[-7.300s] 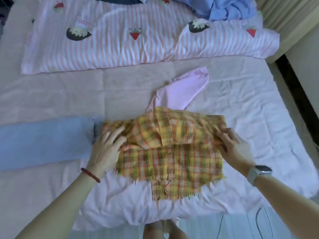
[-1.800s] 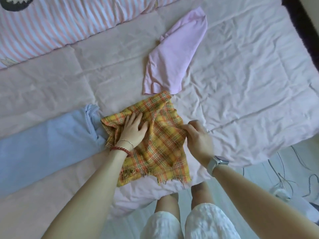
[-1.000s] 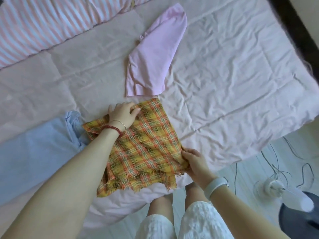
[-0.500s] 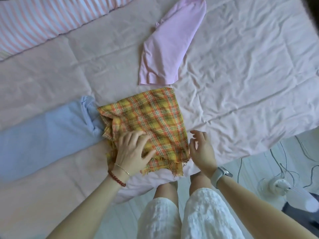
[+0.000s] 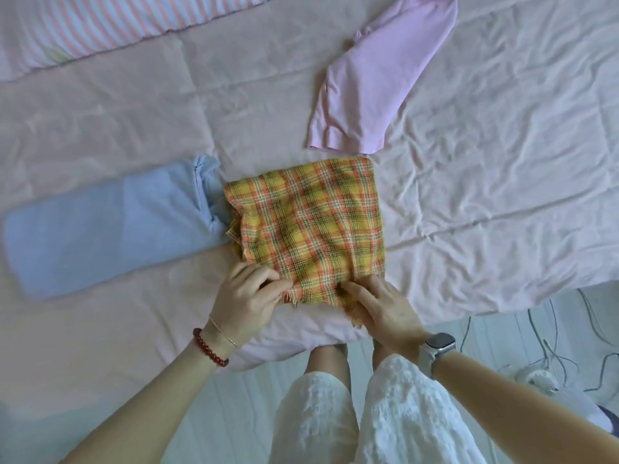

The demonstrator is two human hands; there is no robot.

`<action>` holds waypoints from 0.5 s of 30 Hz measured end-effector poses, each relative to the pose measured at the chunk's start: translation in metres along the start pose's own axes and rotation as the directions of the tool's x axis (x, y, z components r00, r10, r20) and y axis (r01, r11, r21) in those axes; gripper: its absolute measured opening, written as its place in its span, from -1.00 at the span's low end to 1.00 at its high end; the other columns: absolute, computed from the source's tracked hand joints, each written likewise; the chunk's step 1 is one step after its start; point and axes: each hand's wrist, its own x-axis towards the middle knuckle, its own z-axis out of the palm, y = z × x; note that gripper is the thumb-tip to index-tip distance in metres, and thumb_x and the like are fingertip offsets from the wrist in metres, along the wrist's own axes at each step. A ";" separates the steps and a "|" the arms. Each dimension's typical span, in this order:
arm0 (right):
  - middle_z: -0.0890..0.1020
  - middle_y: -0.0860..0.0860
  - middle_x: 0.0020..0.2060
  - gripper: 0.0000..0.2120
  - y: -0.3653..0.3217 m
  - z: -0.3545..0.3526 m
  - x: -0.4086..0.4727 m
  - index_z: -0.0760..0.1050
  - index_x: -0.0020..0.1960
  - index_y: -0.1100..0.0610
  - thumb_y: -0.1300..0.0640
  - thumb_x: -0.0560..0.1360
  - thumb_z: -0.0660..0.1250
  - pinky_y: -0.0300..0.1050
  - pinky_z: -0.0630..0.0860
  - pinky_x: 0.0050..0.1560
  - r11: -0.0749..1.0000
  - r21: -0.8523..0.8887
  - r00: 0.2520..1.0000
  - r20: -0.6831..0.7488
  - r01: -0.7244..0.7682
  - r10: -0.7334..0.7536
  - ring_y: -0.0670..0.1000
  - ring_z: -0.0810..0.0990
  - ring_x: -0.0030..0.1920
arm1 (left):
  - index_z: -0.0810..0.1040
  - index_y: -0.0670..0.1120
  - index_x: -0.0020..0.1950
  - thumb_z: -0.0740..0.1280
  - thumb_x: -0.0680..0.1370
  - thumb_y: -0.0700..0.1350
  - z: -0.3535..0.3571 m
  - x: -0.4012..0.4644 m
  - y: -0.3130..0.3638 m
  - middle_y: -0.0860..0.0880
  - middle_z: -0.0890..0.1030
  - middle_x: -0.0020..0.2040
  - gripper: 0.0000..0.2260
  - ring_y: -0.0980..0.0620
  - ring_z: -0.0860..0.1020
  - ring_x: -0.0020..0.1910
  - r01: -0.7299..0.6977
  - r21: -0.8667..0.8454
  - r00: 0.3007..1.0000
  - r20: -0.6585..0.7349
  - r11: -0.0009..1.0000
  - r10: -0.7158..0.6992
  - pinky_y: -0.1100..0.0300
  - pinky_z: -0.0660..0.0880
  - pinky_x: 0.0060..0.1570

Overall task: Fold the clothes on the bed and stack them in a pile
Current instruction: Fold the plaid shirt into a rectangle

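A yellow and orange plaid garment (image 5: 311, 226) lies folded into a rough square near the bed's front edge. My left hand (image 5: 244, 299) pinches its frayed near-left edge. My right hand (image 5: 382, 306) has its fingers tucked under the near-right corner, gripping the fringe. A folded light blue garment (image 5: 104, 226) lies flat to the left, its end touching the plaid one. A folded pink garment (image 5: 375, 85) lies just beyond the plaid square, to the right.
The pink bed sheet (image 5: 495, 182) is wrinkled on the right. A pink striped quilt (image 5: 100, 25) lies at the top left. Cables (image 5: 549, 349) and a white device (image 5: 536, 380) sit on the floor at the lower right. My legs stand against the bed edge.
Both hands have moved to the plaid garment's near edge. The left slid off its top to the near-left edge; the right, open beside it before, now grips the near-right corner.
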 end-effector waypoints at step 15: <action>0.54 0.11 -0.06 -0.72 -0.016 -0.007 0.041 0.51 0.17 0.22 0.17 0.54 0.16 -0.01 0.55 -0.25 0.922 0.262 0.936 -0.132 -0.286 0.327 0.09 0.56 -0.13 | 0.59 -0.05 -0.04 0.35 0.48 -0.11 0.002 -0.023 -0.030 0.06 0.51 -0.15 -0.90 0.11 0.47 -0.17 0.805 -0.124 0.593 0.216 0.580 -0.776 0.16 0.45 -0.20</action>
